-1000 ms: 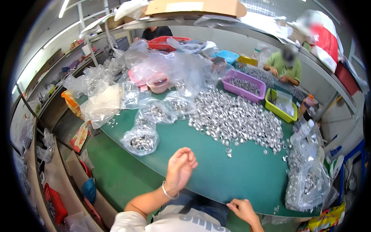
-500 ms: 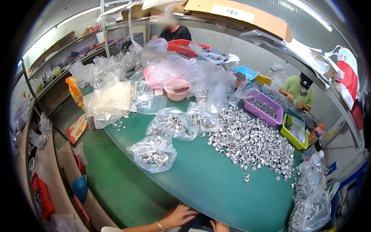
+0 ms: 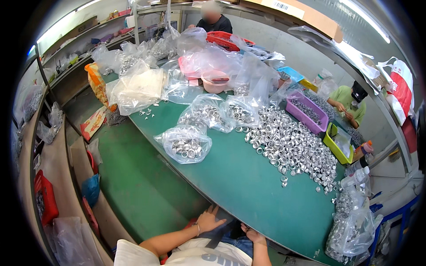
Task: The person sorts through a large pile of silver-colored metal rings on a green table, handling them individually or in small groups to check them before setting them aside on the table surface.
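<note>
Left hand: I see the left hand (image 3: 210,221) released, fingers extended, lying over the lap just beside the near table edge.
Right hand: I have the right hand (image 3: 254,235) turned partly palm-up against the same edge, fingers loosely bent; I cannot tell whether they grip anything.
Lap: dark blue jeans (image 3: 243,241) below a pale shirt (image 3: 195,252), both partly under the forearms.
Table: a green table (image 3: 239,177) with its bare near part between the hands and the metal pieces.
Ring heap: the heap of silver rings (image 3: 297,146) spreads across the table's right half, beyond the hands, a few strays at its near side.
Ring bags: I count a clear bag of rings (image 3: 185,144) near the left edge, and two more bags (image 3: 206,113) close together behind it, the right one beside the heap.
Containers: a purple basket (image 3: 301,117) holding small grey pieces stands behind the heap; a yellow-green tray (image 3: 335,150) sits just right of it.
Right corner: a white-capped bottle (image 3: 356,177) and a filled clear bag (image 3: 355,230).
Far side: a pink bowl (image 3: 214,85) among crumpled plastic, and a red basket (image 3: 224,41) behind.
Co-workers: one person in green (image 3: 344,97) at far right, another in black (image 3: 218,25) at the back.
</note>
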{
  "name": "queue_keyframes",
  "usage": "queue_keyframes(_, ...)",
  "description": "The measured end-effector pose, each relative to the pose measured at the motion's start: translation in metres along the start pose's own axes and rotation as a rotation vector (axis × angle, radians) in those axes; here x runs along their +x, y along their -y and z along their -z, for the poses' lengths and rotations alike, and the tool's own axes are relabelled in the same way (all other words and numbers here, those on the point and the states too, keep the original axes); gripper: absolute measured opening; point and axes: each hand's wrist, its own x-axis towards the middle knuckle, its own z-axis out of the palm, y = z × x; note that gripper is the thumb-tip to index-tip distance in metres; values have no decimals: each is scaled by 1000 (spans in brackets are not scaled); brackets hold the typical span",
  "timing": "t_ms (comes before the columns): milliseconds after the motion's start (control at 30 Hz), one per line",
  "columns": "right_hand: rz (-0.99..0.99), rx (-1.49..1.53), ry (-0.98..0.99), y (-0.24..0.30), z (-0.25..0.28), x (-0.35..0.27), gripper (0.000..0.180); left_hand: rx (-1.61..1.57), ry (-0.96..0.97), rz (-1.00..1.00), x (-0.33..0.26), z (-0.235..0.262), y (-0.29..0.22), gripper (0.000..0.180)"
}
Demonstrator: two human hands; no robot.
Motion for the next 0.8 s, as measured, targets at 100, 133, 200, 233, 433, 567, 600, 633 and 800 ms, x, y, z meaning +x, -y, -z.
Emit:
queue_keyframes(100,3,32,128,15,-21,-34,65,-64,16,34,-6,4,8,91)
queue_keyframes(133,14,53,176,20,-31,-49,69,-94,22,36,-7,8,8,90)
queue_keyframes(200,14,44,213,27,-14,-63,70,-156,145,117,-16,19,2,88)
queue_keyframes(233,6,43,237,30,-4,-69,71,-181,204,167,-22,27,3,87)
queue_keyframes(433,19,285,94,50,29,-108,52,-345,212,182,-38,-4,62,83)
queue_keyframes(567,252,168,-122,42,89,-85,42,-297,196,188,-14,-6,40,86)
queue_keyframes(600,242,56,-127,39,62,-85,42,-276,179,202,-9,-6,35,86)
queue_keyframes(633,246,-74,-130,37,31,-89,42,-212,125,143,2,-12,28,87)
queue_keyframes(800,330,-864,-162,23,-56,-96,41,183,141,-225,55,-27,-3,63)
